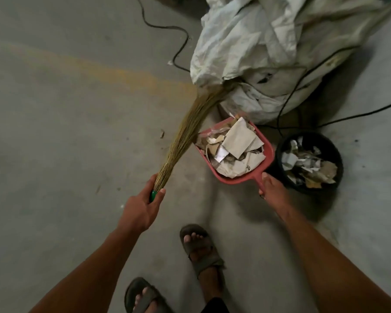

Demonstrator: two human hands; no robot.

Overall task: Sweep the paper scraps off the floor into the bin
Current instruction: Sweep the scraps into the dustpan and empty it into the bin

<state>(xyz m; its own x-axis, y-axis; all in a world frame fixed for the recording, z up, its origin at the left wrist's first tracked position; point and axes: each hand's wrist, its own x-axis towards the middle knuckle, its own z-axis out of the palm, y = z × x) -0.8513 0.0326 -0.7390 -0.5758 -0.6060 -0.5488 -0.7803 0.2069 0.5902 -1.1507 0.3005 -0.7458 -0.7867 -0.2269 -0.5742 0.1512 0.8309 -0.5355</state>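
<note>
My left hand (142,206) is curled around the green grip of one grass broom (185,132), whose bristles sweep up and away from my fingers toward a crumpled white sack (253,48). My right hand (272,188) grips the handle of one pink dustpan (209,161), heaped with paper scraps (239,141); dark print on the lowest scrap is too small to read. Just right of that hand stands one black bin (335,152), scraps already inside. Black cables (181,39) trail beyond. Both my feet wear sandals (201,247).
</note>
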